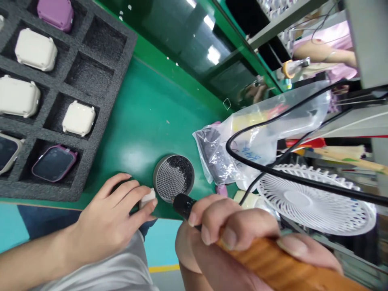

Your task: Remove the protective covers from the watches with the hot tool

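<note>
At nine o'clock in the view, a black foam tray [39, 190] on the green tabletop [145, 97] holds rounded white and pink cases [79, 118]. At seven o'clock, the left hand [112, 214] has a narrow grip on a small white piece [148, 198], just beside a round mesh dish [174, 178]. At five o'clock, the right hand [233, 230] grips an orange-handled tool [273, 258] tightly, its black tip [183, 206] near the dish; a plastic bag [257, 137] and white fan [312, 198] sit around three o'clock, and a co-worker's arm [321, 52] shows at two o'clock.
</note>
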The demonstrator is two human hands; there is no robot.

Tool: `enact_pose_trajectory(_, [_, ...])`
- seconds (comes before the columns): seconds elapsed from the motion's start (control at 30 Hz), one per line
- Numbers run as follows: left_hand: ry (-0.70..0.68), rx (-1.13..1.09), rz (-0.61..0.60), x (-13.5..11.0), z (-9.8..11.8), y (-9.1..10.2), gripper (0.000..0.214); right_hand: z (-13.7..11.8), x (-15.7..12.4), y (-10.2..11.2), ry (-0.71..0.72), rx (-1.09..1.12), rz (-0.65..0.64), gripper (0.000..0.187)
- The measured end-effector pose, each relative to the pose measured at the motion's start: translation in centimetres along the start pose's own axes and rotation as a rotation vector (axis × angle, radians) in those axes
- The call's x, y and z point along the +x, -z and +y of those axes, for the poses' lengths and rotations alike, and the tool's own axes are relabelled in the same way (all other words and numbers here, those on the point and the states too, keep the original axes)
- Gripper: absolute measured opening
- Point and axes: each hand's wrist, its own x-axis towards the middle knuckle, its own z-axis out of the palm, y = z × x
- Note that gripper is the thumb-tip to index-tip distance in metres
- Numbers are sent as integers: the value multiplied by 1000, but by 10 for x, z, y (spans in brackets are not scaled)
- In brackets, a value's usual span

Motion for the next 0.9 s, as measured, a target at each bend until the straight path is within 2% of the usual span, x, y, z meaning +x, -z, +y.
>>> enact_pose_trajectory(0.13, [5,-8,1,1,0,1,21,11,-6,1,21,94,-136,28])
enact_pose_trajectory(0.37, [-16,-20,-3,1,-2,0,22,9,-6,-3,-121,118,-162,30])
enact_pose_trajectory(0.57, [-2,-9,-17,2,-2,-1,22,9,-4,-3,-143,137,-146,33])
enact_pose_trajectory(0.73, [-6,-3,-22,0,-2,-2,25,9,-5,-4,-223,98,-306,33])
enact_pose_trajectory(0.83, [1,-3,-20,-1,-2,-3,24,10,-3,-1,-245,62,-330,34])
enact_pose_trajectory(0.9, [8,-4,-18,-2,-2,-3,23,11,5,5,-279,76,-391,31])
